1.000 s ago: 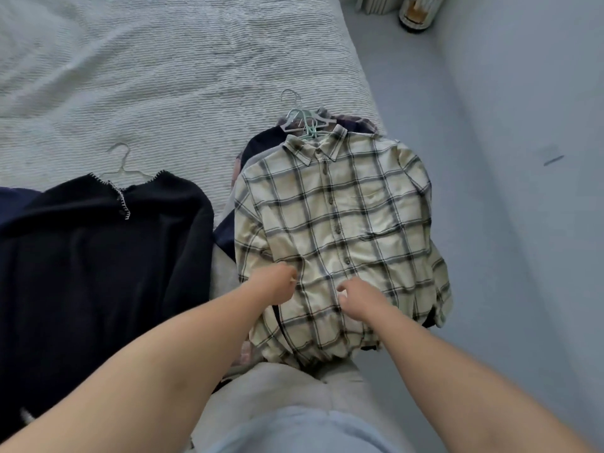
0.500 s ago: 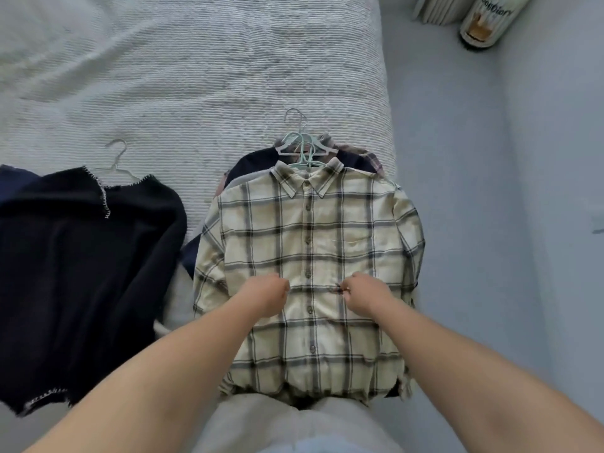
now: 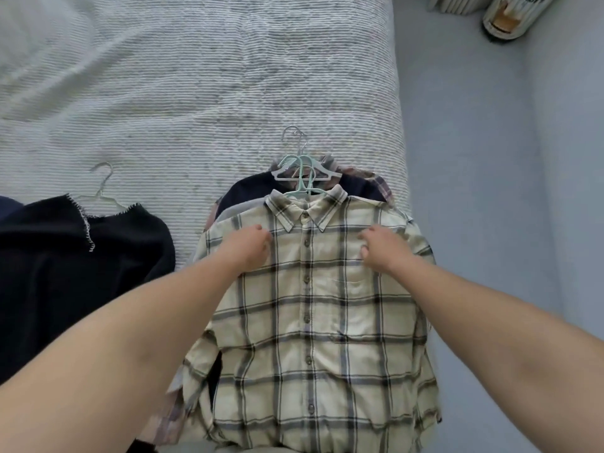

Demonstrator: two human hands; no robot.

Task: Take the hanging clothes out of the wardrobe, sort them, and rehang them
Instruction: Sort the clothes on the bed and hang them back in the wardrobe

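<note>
On the bed (image 3: 196, 76), a dark garment (image 3: 65, 273) lies far left. Our left hand (image 3: 251, 248) and right hand (image 3: 384, 251) rest curled on a cream plaid shirt (image 3: 310, 322) topping a hangered pile; whether they pinch cloth, we cannot tell. It looks light and floppy, best lifted by its hanger (image 3: 302, 178) or shoulders. Half a second ago both hands were at mid-chest; now they sit just below the collar.

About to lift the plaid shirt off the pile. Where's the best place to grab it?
Probably the mint hanger above the collar, reached from the far end: the plaid shirt lies flat, buttoned, on top of the pile, and the hook sticks out onto the bedspread.
</note>
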